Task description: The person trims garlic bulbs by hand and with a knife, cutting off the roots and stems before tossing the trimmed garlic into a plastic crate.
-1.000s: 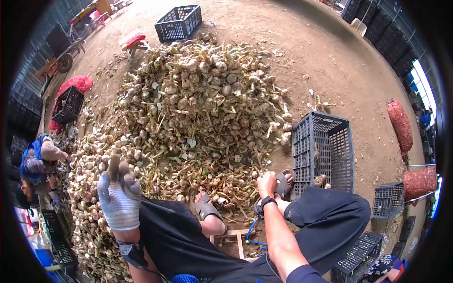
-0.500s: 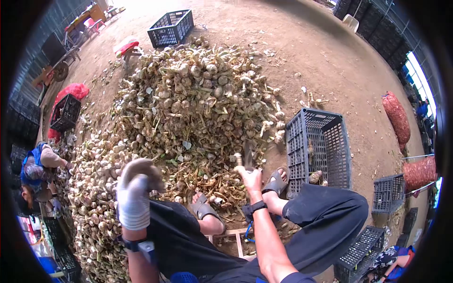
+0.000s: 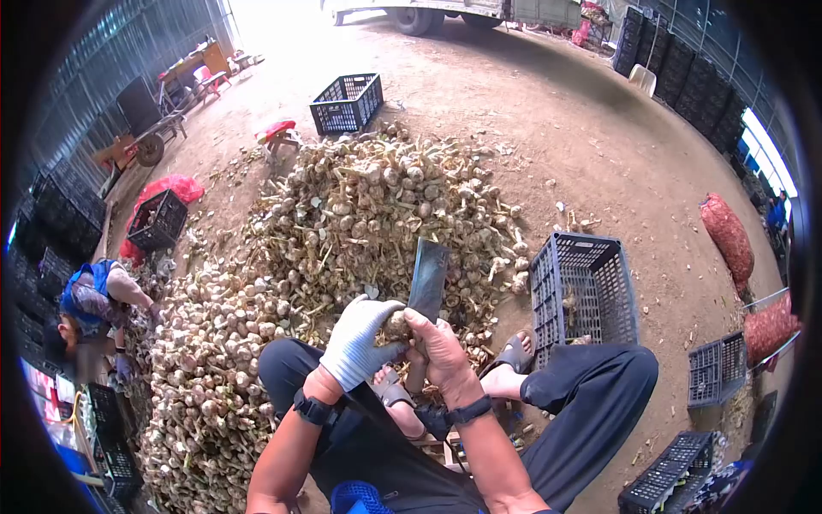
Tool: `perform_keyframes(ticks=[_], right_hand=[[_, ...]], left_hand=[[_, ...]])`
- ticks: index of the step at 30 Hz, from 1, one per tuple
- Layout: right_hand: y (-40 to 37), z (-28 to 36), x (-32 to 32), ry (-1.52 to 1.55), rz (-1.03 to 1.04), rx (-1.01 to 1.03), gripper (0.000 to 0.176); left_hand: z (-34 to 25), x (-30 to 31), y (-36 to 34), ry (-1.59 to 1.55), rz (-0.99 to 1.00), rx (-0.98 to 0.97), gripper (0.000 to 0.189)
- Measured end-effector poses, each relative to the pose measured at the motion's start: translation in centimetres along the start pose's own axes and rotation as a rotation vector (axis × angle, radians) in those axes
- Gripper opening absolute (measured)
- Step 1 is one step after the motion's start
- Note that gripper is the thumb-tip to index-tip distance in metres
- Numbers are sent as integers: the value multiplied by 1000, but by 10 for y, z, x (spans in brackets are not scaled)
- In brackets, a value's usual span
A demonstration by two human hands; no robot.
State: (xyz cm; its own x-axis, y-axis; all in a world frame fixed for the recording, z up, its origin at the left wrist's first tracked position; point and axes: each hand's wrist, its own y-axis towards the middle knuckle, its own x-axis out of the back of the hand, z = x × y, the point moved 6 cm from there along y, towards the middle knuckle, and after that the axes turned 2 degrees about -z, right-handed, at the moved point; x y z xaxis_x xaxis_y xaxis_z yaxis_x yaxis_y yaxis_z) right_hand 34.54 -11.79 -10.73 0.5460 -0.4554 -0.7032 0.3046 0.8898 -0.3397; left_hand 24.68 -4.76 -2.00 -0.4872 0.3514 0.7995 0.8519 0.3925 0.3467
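Observation:
Between my knees, my left hand (image 3: 360,341) wears a pale knitted glove and is closed around a garlic bulb (image 3: 396,327). My bare right hand (image 3: 443,353) grips a cleaver (image 3: 428,281) whose wide dark blade points up and away from me. The right thumb reaches over to the bulb, so both hands meet there. Part of the handle is hidden by the fingers. Just beyond lies a big heap of untrimmed garlic with dry stems (image 3: 360,206). Along my left side spreads a pile of paler garlic bulbs (image 3: 205,377).
By my right foot stands a black plastic crate (image 3: 629,295) with a few bulbs inside. Another crate (image 3: 347,107) sits behind the heap. A person in a blue vest (image 3: 94,287) bends over the pile at left. Filled red mesh sacks (image 3: 728,231) lie at far right.
My hands have come together; the left now holds a garlic bulb against the right. The cleaver, hardly visible before, stands out clearly. The view has tilted up, bringing a truck into sight.

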Motion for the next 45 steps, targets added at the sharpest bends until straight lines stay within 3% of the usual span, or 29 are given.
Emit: perform_keyframes(ticks=[2, 3, 5, 7, 9, 11, 12, 15, 25, 29, 31, 33, 34, 35, 37, 39, 41, 43, 45], right_hand=[[-7, 6, -4, -103, -3, 73, 22], [-7, 5, -5, -102, 5, 78, 22], [-11, 25, -4, -621, -163, 518, 28], [-25, 40, -16, -1107, -227, 817, 23], [-38, 42, -28, -1253, -144, 1005, 21], [-39, 38, -33, -1330, -98, 1055, 22], [-40, 35, -38, -1408, -49, 1107, 24], [-41, 29, -41, -1465, -59, 1129, 23], [-22, -1, -20, -1370, -126, 1074, 35], [-16, -4, -15, -1310, -182, 1090, 36], [-14, -3, -10, -1308, -205, 1074, 34], [-2, -4, 16, -1288, -425, 931, 25], [16, -8, 50, -1271, -560, 747, 15], [23, -16, 89, -1189, -640, 707, 14], [10, -11, 98, -1228, -755, 683, 14], [9, -11, 82, -1122, -639, 833, 17], [15, -6, 59, -1011, -585, 819, 19], [27, -29, 50, -549, -377, 595, 17], [17, -45, 33, -34, -127, 290, 21]], left_hand=[[13, 6, -7, -263, -142, 259, 54], [14, 12, -7, -346, -214, 262, 47], [31, 7, -13, -624, -227, 356, 44], [37, 6, -16, -628, -217, 367, 43], [46, 2, -20, -637, -204, 384, 41], [58, -11, -27, -749, -67, 443, 43], [50, -7, -24, -654, -217, 315, 49], [50, -8, -30, -632, -157, 393, 55], [50, -7, -29, -366, -118, 391, 42], [48, -11, -27, -371, -128, 353, 38], [41, -10, -25, -461, -121, 445, 32], [19, 0, -19, -409, -147, 434, 31], [11, 4, -14, -356, -177, 417, 30], [6, 5, -12, -318, -227, 308, 31], [7, 2, -6, -248, -342, 222, 31], [12, -5, -2, -385, -298, 344, 33], [14, -13, 1, -562, -251, 333, 38], [19, -21, -4, -853, -255, 493, 38], [8, -17, 6, -1015, -286, 400, 47]])
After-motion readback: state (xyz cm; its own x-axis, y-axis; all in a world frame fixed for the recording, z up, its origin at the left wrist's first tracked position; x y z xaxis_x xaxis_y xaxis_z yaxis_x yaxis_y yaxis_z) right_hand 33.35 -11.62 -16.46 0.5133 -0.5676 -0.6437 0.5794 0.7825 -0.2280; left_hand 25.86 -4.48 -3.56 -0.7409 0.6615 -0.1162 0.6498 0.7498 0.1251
